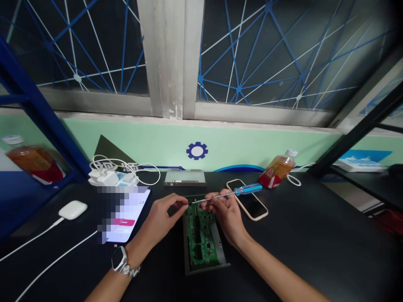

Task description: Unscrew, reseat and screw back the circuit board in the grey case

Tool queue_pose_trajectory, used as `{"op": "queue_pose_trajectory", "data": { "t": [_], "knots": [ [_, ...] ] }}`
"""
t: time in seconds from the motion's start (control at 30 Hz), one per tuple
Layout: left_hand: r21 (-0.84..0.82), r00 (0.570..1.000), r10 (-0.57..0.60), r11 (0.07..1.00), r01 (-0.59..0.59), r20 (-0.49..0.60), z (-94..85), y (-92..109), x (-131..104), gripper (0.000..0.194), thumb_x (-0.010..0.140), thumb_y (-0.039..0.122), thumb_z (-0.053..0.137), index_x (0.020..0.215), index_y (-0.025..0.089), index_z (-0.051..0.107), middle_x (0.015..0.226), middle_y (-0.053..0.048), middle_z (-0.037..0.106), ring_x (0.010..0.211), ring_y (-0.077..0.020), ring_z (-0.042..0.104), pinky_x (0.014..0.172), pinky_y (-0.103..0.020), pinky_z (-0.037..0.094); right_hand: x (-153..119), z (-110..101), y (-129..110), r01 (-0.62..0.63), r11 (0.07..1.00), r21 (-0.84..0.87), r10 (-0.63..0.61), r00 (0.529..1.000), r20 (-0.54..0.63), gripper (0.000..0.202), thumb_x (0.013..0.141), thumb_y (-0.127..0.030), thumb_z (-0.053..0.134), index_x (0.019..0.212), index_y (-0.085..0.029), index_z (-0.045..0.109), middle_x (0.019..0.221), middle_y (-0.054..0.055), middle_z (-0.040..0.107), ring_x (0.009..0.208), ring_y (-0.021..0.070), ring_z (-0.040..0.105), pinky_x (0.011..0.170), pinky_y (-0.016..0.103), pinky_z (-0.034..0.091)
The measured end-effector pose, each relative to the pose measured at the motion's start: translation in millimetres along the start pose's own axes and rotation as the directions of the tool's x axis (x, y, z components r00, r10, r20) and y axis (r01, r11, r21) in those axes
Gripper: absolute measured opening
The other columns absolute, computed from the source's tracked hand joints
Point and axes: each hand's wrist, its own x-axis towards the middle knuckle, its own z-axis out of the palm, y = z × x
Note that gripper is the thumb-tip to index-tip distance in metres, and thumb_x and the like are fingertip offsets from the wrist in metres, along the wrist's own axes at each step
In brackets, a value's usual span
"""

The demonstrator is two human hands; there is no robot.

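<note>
Screwdriver (244, 190), blue-handled w/ a thin metal shaft, is held nearly level just below ctr of frame, above the far end of a green circuit board (203, 239). Its shaft is clamped betw the thumb & fingers of the right hand (228, 212), w/ the handle left sticking out to the right. By the left hand (163, 214), thumb & forefinger are brought close together at the tip end of the shaft; whether the tip itself or some small part is pinched there can't be told. The board is seated in a grey metal tray (208, 269), lower ctr of frame, laid on a black table (299, 239). A watch (119, 259) & a chain bracelet (130, 272) are worn on the left wrist, lower left. Just beyond the right hand, a phone (255, 205) in a pale case is laid flat, partly crossed by the screwdriver handle; behind it, a bottle (278, 170) of amber drink is seen tilted. A flat metal piece (185, 178) is placed near the wall, mid-frame. At left, a lit screen device (134, 220), partly pixelated, is set near the left forearm, w/ a white earbud case (73, 209) farther left & white plugs w/ cables (105, 178) bunched behind
</note>
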Motion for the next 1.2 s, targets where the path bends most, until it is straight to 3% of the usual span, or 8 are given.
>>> {"op": "queue_pose_trajectory", "data": {
  "t": [0.27, 0.57, 0.67, 0.73, 0.9, 1.03, 1.2],
  "knots": [
    [0.014, 0.999, 0.002, 1.0, -0.003, 0.051, -8.2, -1, 1, 0.011, 0.091, 0.028, 0.059, 0.09, 0.021, 0.068, 0.086, -0.002, 0.071, 0.077, -0.0159, 0.066, 0.071, -0.026, 0.052, 0, -1, -3, -0.037, 0.999, 0.038, 0.037, 0.999, -0.017, 0.038, 0.079, -0.028, 0.075, 0.092, -0.028, 0.039, 0.086, -0.001, 0.071, 0.072, 0.0196, 0.07, 0.076, 0.038, 0.054],
    [0.026, 1.0, -0.014, 1.0, 0.014, 0.013, 5.3, 6, -4, 0.012, 0.099, 0.026, 0.045, 0.099, 0.021, 0.056, 0.091, -0.002, 0.063, 0.082, -0.0164, 0.061, 0.075, -0.028, 0.047, -3, 2, -2, -0.118, 0.984, 0.134, 0.124, 0.992, -0.033, 0.036, 0.078, -0.026, 0.077, 0.09, -0.025, 0.042, 0.091, 0.001, 0.073, 0.082, 0.021, 0.072, 0.082, 0.04, 0.055],
    [0.082, 1.0, 0.005, 0.997, -0.007, 0.027, -5.3, 6, -3, 0.013, 0.1, 0.025, 0.041, 0.101, 0.022, 0.053, 0.095, -0.003, 0.061, 0.085, -0.0168, 0.059, 0.077, -0.029, 0.046, 0, 1, -4, -0.088, 0.988, 0.129, 0.097, 0.993, -0.061, 0.035, 0.079, -0.026, 0.076, 0.09, -0.025, 0.043, 0.093, 0.003, 0.073, 0.082, 0.0208, 0.072, 0.08, 0.039, 0.056],
    [0.164, 1.0, 0.024, 0.986, -0.026, 0.013, -22.0, -1, 0, 0.013, 0.1, 0.026, 0.041, 0.101, 0.022, 0.053, 0.096, -0.004, 0.06, 0.088, -0.018, 0.058, 0.079, -0.031, 0.045, 2, -2, -8, -0.038, 0.993, 0.11, 0.048, 0.995, -0.086, 0.035, 0.079, -0.025, 0.075, 0.092, -0.025, 0.043, 0.092, 0.003, 0.073, 0.08, 0.0204, 0.072, 0.08, 0.039, 0.056],
    [0.385, 0.991, -0.037, 0.923, -0.015, 0.125, -62.5, -36, -1, 0.012, 0.096, 0.025, 0.046, 0.092, 0.021, 0.057, 0.091, -0.003, 0.059, 0.084, -0.02, 0.057, 0.077, -0.033, 0.045, 7, -7, -18, 0.056, 0.998, 0.023, -0.054, 0.994, -0.09, 0.035, 0.08, -0.022, 0.074, 0.093, -0.026, 0.041, 0.088, 0.001, 0.073, 0.075, 0.0204, 0.072, 0.077, 0.04, 0.058],
    [0.463, 0.978, -0.083, 0.886, -0.015, 0.191, -63.2, -56, -7, 0.012, 0.09, 0.019, 0.051, 0.083, 0.019, 0.06, 0.088, -0.003, 0.059, 0.085, -0.0202, 0.057, 0.077, -0.032, 0.044, 6, -7, -17, 0.069, 0.998, -0.01, -0.069, 0.995, -0.068, 0.036, 0.081, -0.022, 0.072, 0.094, -0.026, 0.039, 0.087, 0.001, 0.073, 0.074, 0.0207, 0.072, 0.074, 0.039, 0.058],
    [0.491, 0.97, -0.076, 0.87, -0.049, 0.231, -54.5, -65, -9, 0.013, 0.088, 0.016, 0.053, 0.081, 0.02, 0.064, 0.092, -0.004, 0.058, 0.085, -0.0198, 0.057, 0.079, -0.032, 0.045, 4, -7, -14, 0.053, 0.998, -0.027, -0.054, 0.997, -0.055, 0.035, 0.083, -0.023, 0.071, 0.093, -0.026, 0.038, 0.088, 0.001, 0.072, 0.074, 0.0213, 0.072, 0.073, 0.039, 0.058]
  ]
}}
